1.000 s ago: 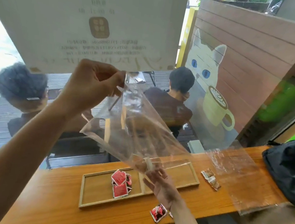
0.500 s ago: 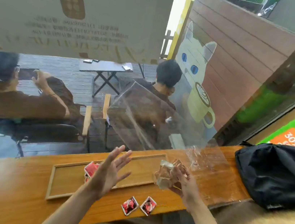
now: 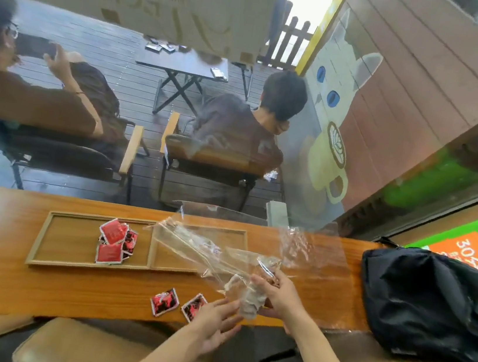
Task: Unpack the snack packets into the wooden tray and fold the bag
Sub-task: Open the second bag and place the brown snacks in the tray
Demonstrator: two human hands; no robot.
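A wooden two-compartment tray (image 3: 44, 227) lies on the counter. Several red snack packets (image 3: 114, 240) sit piled in its left compartment. Two red packets (image 3: 177, 304) lie on the counter in front of the tray, near the front edge. My right hand (image 3: 275, 293) grips the bunched end of the clear plastic bag (image 3: 200, 249), which stretches left over the tray's right compartment. My left hand (image 3: 216, 320) is open, fingers spread, beside the bunched bag end and just right of the two loose packets.
A black bag (image 3: 429, 302) rests on the counter at the right. A second sheet of clear plastic (image 3: 313, 252) lies between the tray and that bag. Padded stools stand below the counter's front edge. A window runs behind the counter.
The left hand let go of the bag's top and came down to the counter's front edge. The right hand lowered the bag, now lying over the tray instead of held up.
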